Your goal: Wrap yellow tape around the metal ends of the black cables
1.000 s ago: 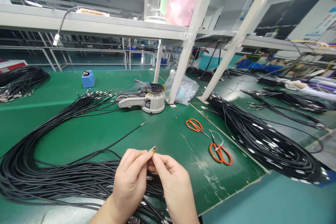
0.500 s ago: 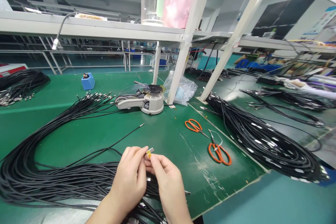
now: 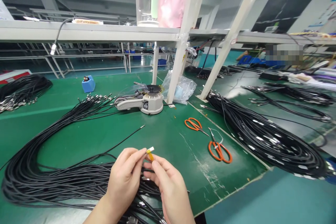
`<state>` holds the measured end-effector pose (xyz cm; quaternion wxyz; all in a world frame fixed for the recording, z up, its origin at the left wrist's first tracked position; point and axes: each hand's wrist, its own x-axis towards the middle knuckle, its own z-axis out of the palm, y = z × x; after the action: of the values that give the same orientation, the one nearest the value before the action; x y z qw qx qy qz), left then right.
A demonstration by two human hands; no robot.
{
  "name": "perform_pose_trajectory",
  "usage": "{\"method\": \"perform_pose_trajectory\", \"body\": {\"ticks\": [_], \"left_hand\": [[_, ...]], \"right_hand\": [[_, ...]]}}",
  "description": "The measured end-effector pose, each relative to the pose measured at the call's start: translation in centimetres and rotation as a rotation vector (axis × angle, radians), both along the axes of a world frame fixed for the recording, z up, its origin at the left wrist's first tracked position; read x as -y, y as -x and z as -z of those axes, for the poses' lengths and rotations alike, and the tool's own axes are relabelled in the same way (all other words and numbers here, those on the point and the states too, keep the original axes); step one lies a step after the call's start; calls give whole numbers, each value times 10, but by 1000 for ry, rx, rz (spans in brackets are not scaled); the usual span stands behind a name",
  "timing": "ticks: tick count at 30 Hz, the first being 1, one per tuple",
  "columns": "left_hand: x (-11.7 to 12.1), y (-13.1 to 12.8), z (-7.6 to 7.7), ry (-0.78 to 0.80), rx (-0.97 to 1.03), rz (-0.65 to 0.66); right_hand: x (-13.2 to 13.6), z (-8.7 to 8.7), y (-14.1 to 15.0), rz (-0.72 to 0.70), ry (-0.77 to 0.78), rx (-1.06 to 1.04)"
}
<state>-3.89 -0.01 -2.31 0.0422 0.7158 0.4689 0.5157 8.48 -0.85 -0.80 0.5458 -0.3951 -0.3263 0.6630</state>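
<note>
Yellow tape is pinched in the right hand, while the left hand pinches a small connector at one end, so the pale tip juts clear.

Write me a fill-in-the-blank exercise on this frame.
The left hand pinches a small connector; the strip between it and the right hand is ____.
On the green tabletop lie ____ pairs of scissors.
Their handles are ____.
The small box is ____.

Missing words: yellow; two; orange; blue.
</note>
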Motion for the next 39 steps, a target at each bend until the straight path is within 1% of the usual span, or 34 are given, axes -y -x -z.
{"method": "perform_pose_trajectory", "body": {"ticks": [4, 6, 7, 9, 11, 14, 16, 19, 24, 28, 32, 35, 39], "left_hand": [[5, -3, 2, -50, -21, -45], [7, -4, 3, -64, -16, -72], [7, -5, 3, -69, -12, -86], [7, -6, 2, -72, -10, -104], [8, -7, 2, -71, -15, -109], [8, -8, 1, -64, -13, -102], [8, -8, 1, -55, -3, -97], [9, -8, 1, -19, 11, -93], [10, -8, -4, 119, 70, -68], [11, -10, -9, 271, 139, -58], [12, -12, -12, 431, 232, -76], [11, -14, -13, 527, 334, -87], [11, -16, -16, 655, 549, -41]], "right_hand": [[9, -5, -6, -95, 148, -265], [11, -4, -9, -88, 201, -319], [10, -3, -10, -65, 206, -312], [8, -2, -11, 8, 163, -225], [4, -2, -10, 58, 81, -77], [-3, -3, -6, 42, 1, 111], [-5, -4, -3, 30, -20, 173], [-3, -3, 1, 50, -56, 215], [0, 4, 2, 81, -133, 279], [-3, 10, 1, 82, -199, 332], [-5, 11, 2, 87, -219, 340], [-5, 12, 2, 93, -232, 341], [-5, 14, 3, 106, -252, 360]]}}
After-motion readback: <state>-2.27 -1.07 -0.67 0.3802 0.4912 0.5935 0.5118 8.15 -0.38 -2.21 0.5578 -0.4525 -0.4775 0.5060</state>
